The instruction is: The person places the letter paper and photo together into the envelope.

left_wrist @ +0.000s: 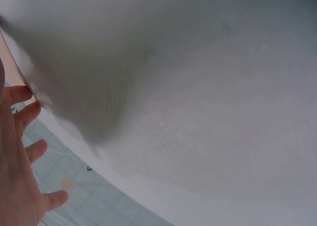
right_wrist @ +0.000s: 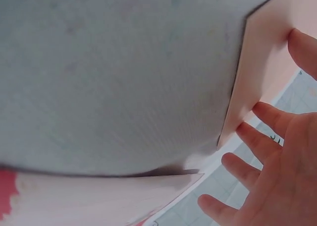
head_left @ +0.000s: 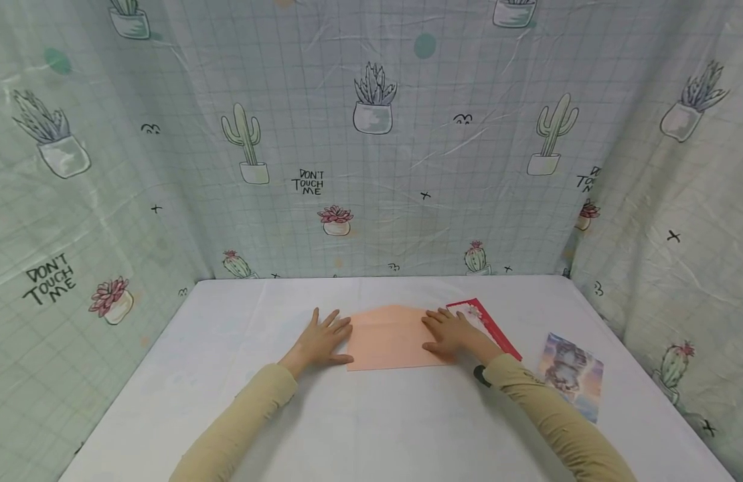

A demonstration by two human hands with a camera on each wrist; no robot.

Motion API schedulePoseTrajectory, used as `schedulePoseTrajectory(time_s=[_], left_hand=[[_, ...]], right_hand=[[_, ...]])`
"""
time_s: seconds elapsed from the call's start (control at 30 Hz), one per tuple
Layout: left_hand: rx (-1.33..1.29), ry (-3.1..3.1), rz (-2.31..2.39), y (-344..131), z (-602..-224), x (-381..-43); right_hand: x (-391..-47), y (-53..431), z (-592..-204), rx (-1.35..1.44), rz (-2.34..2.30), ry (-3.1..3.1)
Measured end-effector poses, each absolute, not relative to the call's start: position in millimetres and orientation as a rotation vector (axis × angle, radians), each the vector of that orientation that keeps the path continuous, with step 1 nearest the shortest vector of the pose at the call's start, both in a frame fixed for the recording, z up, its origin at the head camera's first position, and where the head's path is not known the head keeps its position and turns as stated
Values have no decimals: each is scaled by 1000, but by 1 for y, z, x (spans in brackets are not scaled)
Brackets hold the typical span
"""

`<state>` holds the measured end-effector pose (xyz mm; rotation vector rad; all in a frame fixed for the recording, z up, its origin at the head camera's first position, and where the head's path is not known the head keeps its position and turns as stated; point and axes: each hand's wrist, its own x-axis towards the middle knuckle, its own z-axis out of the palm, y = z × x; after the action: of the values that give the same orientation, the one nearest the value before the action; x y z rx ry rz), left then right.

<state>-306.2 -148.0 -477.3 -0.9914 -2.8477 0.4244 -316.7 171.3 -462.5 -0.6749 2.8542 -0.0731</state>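
A peach envelope [head_left: 385, 345] lies flat on the white table, its pointed flap unfolded toward the far side. My left hand [head_left: 323, 340] touches the envelope's left edge with spread, fairly straight fingers. On the opposite end rests my right hand [head_left: 454, 333], its fingers spread and the thumb on the paper. In the right wrist view, fingertips [right_wrist: 246, 129] press on the envelope [right_wrist: 265, 55]. Only a sliver of envelope shows beside the left hand [left_wrist: 20, 161] in the left wrist view.
A red and white card with a flower design [head_left: 494, 331] lies partly under the right hand and forearm. Farther right is a picture card [head_left: 573, 375] in blue and purple, partly covered by the right sleeve [head_left: 546, 408]. A cactus-print curtain [head_left: 407, 221] surrounds the table [head_left: 227, 355].
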Motion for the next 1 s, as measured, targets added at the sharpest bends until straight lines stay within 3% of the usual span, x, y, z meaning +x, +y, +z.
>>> schedulePoseTrajectory(time_s=[0.5, 1.0], left_hand=[[-1007, -2903, 377, -148, -471, -305], [-1030, -2928, 363, -147, -470, -306]], right_hand=[[-313, 179, -467, -747, -133, 2888], [-295, 219, -462, -825, -112, 3065]])
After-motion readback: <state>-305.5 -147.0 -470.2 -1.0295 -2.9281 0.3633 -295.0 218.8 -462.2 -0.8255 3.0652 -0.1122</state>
